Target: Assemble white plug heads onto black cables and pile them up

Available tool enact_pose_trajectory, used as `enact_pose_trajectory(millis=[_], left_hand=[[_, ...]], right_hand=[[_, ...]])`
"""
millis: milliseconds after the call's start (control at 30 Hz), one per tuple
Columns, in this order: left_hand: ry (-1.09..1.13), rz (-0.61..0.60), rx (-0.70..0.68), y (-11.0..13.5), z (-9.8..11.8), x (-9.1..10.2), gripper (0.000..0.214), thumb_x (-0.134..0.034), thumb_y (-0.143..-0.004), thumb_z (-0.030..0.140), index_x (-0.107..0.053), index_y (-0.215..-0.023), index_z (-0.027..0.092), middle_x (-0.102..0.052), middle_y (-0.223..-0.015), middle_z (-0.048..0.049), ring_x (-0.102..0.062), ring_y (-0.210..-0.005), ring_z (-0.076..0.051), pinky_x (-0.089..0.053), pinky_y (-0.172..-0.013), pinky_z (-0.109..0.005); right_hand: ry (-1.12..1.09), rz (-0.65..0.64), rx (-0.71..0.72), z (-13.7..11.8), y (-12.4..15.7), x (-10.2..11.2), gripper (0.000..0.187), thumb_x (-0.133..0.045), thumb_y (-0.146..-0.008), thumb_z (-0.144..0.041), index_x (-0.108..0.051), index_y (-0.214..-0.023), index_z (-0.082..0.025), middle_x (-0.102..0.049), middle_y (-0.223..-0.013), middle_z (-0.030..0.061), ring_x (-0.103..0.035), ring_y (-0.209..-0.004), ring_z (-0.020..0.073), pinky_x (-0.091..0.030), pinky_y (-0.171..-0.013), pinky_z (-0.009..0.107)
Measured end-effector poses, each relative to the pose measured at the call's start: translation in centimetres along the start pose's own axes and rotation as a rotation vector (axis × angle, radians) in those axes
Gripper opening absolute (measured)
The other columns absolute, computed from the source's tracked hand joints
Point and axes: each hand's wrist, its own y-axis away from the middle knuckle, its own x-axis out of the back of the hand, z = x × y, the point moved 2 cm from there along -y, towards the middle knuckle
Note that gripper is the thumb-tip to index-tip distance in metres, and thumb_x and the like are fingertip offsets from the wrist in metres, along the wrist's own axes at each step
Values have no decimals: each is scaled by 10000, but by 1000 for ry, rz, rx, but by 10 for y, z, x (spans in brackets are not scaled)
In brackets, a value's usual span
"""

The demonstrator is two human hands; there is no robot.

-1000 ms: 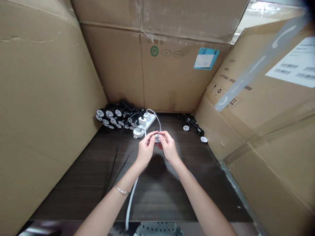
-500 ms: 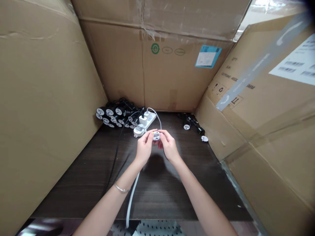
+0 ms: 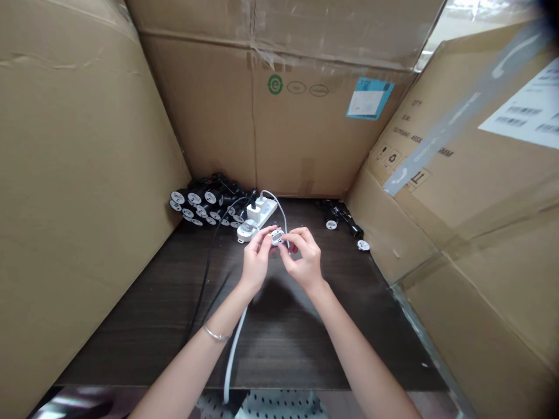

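Above the middle of the dark tabletop (image 3: 174, 361), a small white disc (image 3: 277, 236) is held clear of the surface between your two hands, its slotted face turned up, presumably so that you can see its details. Your left hand (image 3: 255, 262) grips the disc, thumb along its left edge and fingers curled behind, a hold that seems meant to steady it. Your right hand (image 3: 305, 256) brings thumb and forefinger to the opposite edge; whether these pinch the disc or merely touch it is not clear from this angle. Whether a black body continues beneath the disc is likewise hidden by your fingers.

Just beyond your hands lies a white power strip (image 3: 267, 215) with plugs seated in it, its cables probably slack enough to lie around your work. To the left, a pile of black cylinders (image 3: 205, 203) is stacked with white ends facing you, an arrangement that appears to keep those ends visible. To the right, well apart from this pile, a smaller group of black parts (image 3: 347, 224) lies near a white cap (image 3: 363, 245). Cardboard panels (image 3: 301, 145) enclose the surface on three sides, apparently serving as screens.
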Motion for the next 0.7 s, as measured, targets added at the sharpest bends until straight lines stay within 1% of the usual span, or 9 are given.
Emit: enact_pose_trajectory(millis=[100,233,367,500,633,700], left_hand=[[-17,3,-22,-2,0,2,346,-530,-794,350,-571,-1054,125,-585,-1119,-130,-580,-998,-219,-504,-807,-312],[-83,14,-38,-4,0,4,344,-530,-793,350,-590,-1042,121,-596,-1097,-121,-595,-956,-203,-518,-781,-298],[-162,2,-51,-5,-1,4,357,-532,-789,364,-610,-1029,111,-611,-1058,-109,-614,-860,-180,-542,-729,-299],[-175,-15,-47,-6,-2,4,368,-533,-788,366,-614,-1032,103,-615,-1051,-109,-617,-847,-176,-548,-722,-297],[-173,-14,-36,-6,-1,5,369,-532,-787,366,-616,-1034,105,-623,-1040,-106,-615,-864,-180,-543,-730,-291],[-180,-23,-32,-5,0,4,368,-532,-788,366,-618,-1034,106,-625,-1042,-106,-612,-882,-183,-537,-732,-281]], right_hand=[[3,-39,2,2,0,-1,180,-500,-803,-187,-628,-925,-222,-498,-882,54,-502,-701,130,-451,-619,265],[10,-66,17,5,-3,-1,172,-478,-831,-201,-648,-851,-220,-491,-855,51,-513,-726,134,-457,-632,261],[129,-147,1,6,-5,2,188,-455,-858,-226,-639,-824,-213,-495,-839,44,-515,-716,126,-440,-654,239],[204,-231,5,3,-5,4,217,-405,-884,-225,-620,-865,-198,-514,-850,47,-528,-740,130,-426,-695,236],[202,-246,20,3,-5,6,218,-412,-882,-235,-624,-925,-206,-534,-857,46,-523,-746,131,-418,-679,238],[183,-233,10,3,-6,7,190,-451,-863,-238,-634,-900,-206,-538,-830,39,-512,-708,125,-415,-648,240]])
